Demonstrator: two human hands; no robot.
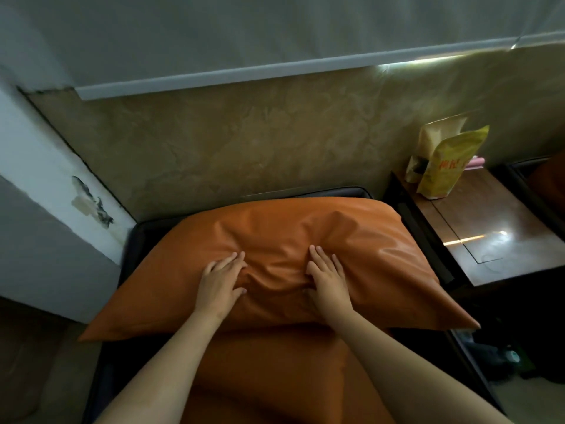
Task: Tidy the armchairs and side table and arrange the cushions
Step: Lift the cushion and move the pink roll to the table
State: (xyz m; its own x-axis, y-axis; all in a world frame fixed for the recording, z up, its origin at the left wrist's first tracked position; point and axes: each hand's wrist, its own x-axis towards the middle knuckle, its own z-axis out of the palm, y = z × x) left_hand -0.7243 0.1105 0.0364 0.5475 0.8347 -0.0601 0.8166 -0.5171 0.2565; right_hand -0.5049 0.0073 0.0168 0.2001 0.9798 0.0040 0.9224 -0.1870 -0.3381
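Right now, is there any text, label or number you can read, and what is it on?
On the yellow bag on the side table: red characters, too blurred to read.
On the brown paper bag behind it: no print visible.
On the orange cushion: none.

Back cushion (351, 240): plain burnt orange. Seat cushion (275, 377), 6 o'clock: same orange. Wall (244, 142), 12 o'clock: olive-gold, faint floral pattern. Side table (495, 228), 3 o'clock: red-brown wood. Pouch (449, 166): yellow, red lettering.

both hands flat on orange cushion (275, 255), left hand (221, 278), right hand (327, 278), yellow bag (449, 166) on side table (501, 228) at right
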